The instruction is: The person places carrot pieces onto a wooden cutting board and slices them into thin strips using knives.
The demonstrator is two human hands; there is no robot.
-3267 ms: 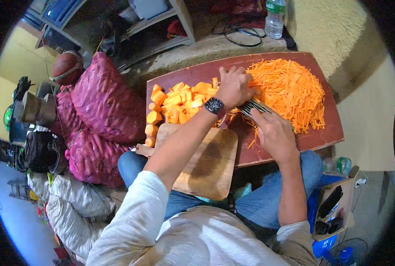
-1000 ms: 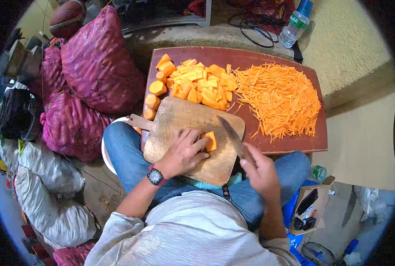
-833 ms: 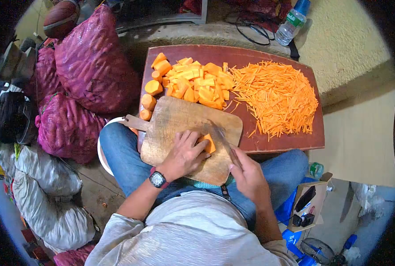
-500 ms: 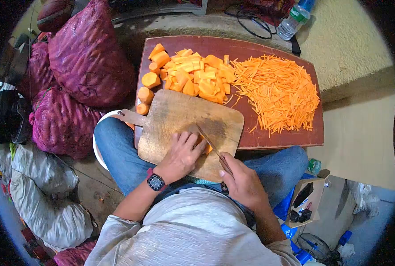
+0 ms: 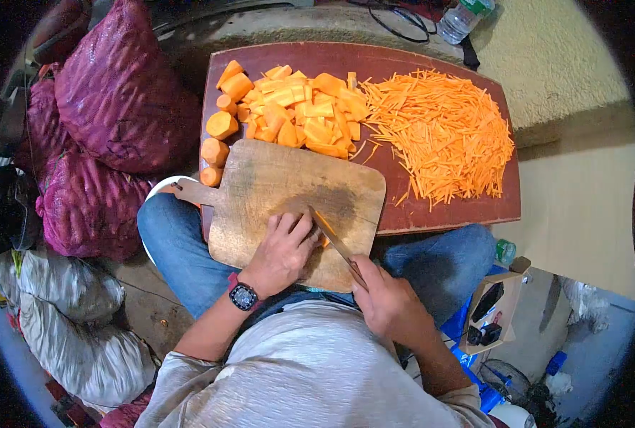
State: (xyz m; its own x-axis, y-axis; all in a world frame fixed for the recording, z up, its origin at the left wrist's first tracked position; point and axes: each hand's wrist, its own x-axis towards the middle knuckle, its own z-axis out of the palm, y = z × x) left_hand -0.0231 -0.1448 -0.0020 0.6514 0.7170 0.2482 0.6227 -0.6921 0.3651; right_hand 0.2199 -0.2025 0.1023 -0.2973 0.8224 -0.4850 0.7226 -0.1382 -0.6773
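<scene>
A wooden cutting board [image 5: 260,178] with a handle rests across my lap and over the near edge of the red table. My left hand [image 5: 283,251], with a watch at the wrist, presses its bent fingers down on a carrot piece [image 5: 325,242], mostly hidden beneath them. In my right hand [image 5: 392,298] is a knife [image 5: 340,248], its blade slanting over the board right beside the left fingertips. A thin orange carrot strip [image 5: 324,220] lies along the blade's far side. Beyond the board are carrot slices [image 5: 306,107] in a heap.
On the red table [image 5: 442,217] are a large pile of carrot shreds [image 5: 449,135] and several carrot chunks [image 5: 222,125] along the left. Purple mesh sacks [image 5: 121,93] and white sacks [image 5: 89,342] stand at left. A plastic bottle [image 5: 460,23] lies at the back; an open box [image 5: 492,314] is at right.
The view has shifted slightly, so the table and board sit higher and further left. A carrot strip now shows along the blade; both hands keep their holds.
</scene>
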